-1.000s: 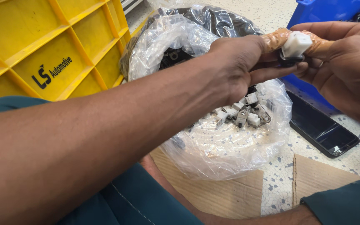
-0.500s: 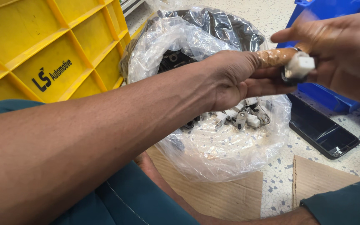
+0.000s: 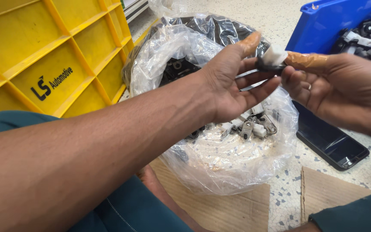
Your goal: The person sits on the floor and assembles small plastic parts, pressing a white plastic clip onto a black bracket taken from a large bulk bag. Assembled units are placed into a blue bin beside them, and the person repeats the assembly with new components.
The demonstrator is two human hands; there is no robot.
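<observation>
Yellow crate [image 3: 52, 56] far left, hard against the clear plastic bag [image 3: 220, 150] of small parts. Above the bag, left hand [image 3: 232, 81] half open, thumb and fingers [image 3: 250, 43] curled around the small black-and-white connector [image 3: 272, 60]. Right hand [image 3: 344, 90] pinching its white end — best kept level over the bag. Further right: dark phone [image 3: 331, 144] on the floor, blue bin [image 3: 323, 23] behind — little room.

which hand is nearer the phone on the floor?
Right. The right hand hangs just above the black phone, apart from it. The left hand is further off, over the clear bag of parts. Both pinch a small white-and-black part.
</observation>
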